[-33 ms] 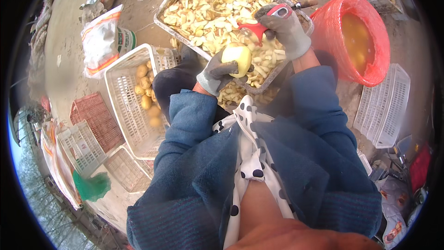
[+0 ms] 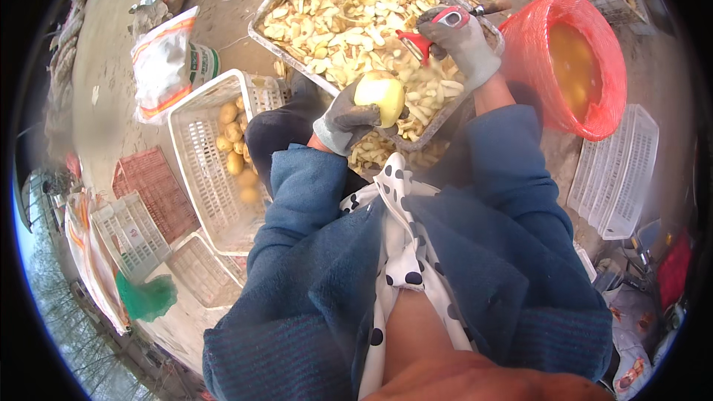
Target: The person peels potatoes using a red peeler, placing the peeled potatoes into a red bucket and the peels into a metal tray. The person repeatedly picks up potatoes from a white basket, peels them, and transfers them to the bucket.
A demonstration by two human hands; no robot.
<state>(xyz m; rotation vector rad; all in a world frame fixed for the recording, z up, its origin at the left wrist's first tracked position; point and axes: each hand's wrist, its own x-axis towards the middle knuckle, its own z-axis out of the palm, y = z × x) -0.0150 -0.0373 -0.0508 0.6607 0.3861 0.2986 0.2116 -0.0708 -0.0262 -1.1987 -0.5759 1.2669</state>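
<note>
My left hand (image 2: 347, 117), in a grey glove, is closed round a pale peeled potato (image 2: 379, 96) over the near edge of the tray. A patch of brown skin shows on the potato's top. My gloved right hand (image 2: 462, 43) grips a red peeler (image 2: 420, 43), its head pointing left, up and to the right of the potato and apart from it. Beneath both hands lies a large tray (image 2: 261, 38) heaped with potato peelings (image 2: 327, 18).
By my left knee stands a white crate (image 2: 194, 171) with unpeeled potatoes (image 2: 232, 134). A bucket lined with red plastic (image 2: 526, 44), holding potatoes in murky water, stands right of the tray. More crates (image 2: 615, 171) and a white sack (image 2: 160, 67) lie around.
My right hand and the peeler have shifted slightly to the right, away from the potato, and the peeler's head has turned a little. The left hand barely moves.
</note>
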